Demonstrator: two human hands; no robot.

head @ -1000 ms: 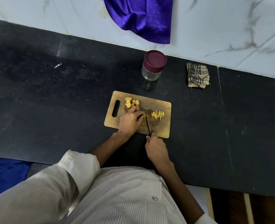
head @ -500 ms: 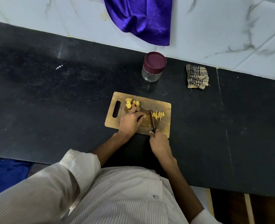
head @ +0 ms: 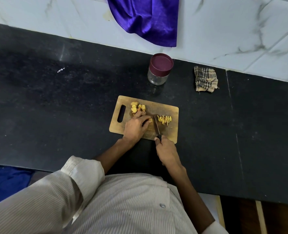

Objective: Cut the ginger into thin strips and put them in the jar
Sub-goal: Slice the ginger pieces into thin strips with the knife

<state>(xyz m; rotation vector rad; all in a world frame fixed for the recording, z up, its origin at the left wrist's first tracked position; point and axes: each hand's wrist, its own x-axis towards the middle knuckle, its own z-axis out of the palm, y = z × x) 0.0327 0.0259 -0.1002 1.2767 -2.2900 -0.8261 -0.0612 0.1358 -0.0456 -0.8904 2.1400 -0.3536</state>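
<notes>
A wooden cutting board [head: 170, 132] lies on the black counter. Ginger chunks [head: 137, 107] sit at its far left and a small heap of cut ginger strips [head: 164, 119] at its right. My left hand [head: 135, 126] pins a small ginger piece [head: 150, 120] under curled fingertips. My right hand [head: 166, 150] grips the black handle of a knife [head: 156, 126], whose blade lies just right of the held piece, between it and the strips. A glass jar [head: 158, 71] with a maroon lid on stands behind the board.
A folded checked cloth [head: 205, 79] lies at the back right of the counter [head: 55, 107]. A purple fabric [head: 146, 19] hangs over the white marble wall. The counter's front edge runs just before my body.
The knife swung right toward the strip heap half a second ago, then came back left beside the held piece. My left hand has stayed in place.
</notes>
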